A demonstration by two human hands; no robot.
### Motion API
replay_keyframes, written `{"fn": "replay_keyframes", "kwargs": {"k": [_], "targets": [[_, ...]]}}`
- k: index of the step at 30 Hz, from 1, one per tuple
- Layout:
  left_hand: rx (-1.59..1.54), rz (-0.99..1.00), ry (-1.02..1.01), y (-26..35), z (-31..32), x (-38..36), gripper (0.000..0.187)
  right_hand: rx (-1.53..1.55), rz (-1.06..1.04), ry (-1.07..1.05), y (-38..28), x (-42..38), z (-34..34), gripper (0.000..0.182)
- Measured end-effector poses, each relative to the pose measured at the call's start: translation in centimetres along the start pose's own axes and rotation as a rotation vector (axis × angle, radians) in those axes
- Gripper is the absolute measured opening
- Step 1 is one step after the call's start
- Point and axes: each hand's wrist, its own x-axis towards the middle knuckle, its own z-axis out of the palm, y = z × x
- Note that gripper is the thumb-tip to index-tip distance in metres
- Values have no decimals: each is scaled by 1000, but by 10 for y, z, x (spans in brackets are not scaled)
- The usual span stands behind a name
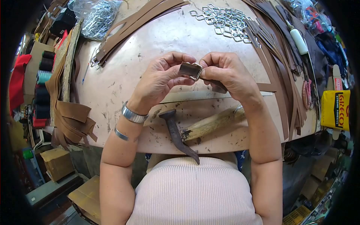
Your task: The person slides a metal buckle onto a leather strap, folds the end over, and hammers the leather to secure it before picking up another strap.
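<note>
Above the middle of the worktable, my left hand pinches the short end of a brown leather strap between thumb and fingers. A square metal buckle sits around the strap between my two hands. My right hand is closed at the buckle's right side, thumb and index finger pressed together, and more of the strap shows below its fingers. Below my hands lies a hammer with a dark, curved iron head and a thick wooden handle, partly covered by my right forearm. The buckle's prong cannot be made out.
A metal ruler lies behind the hammer. Loose metal buckles are heaped at the back, with a bagged pile to the left. Leather straps lie back left, more strips along the right. Thread spools stand left.
</note>
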Motion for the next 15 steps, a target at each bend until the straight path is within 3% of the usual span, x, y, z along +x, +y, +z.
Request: {"fn": "replay_keyframes", "kwargs": {"k": [4,15], "targets": [[58,-72,-4,-3,-3,1,20,34,-12,-17,2,0,3,11],[-53,-37,-63,-4,-3,0,22,69,-30,-22,6,1,4,8]]}}
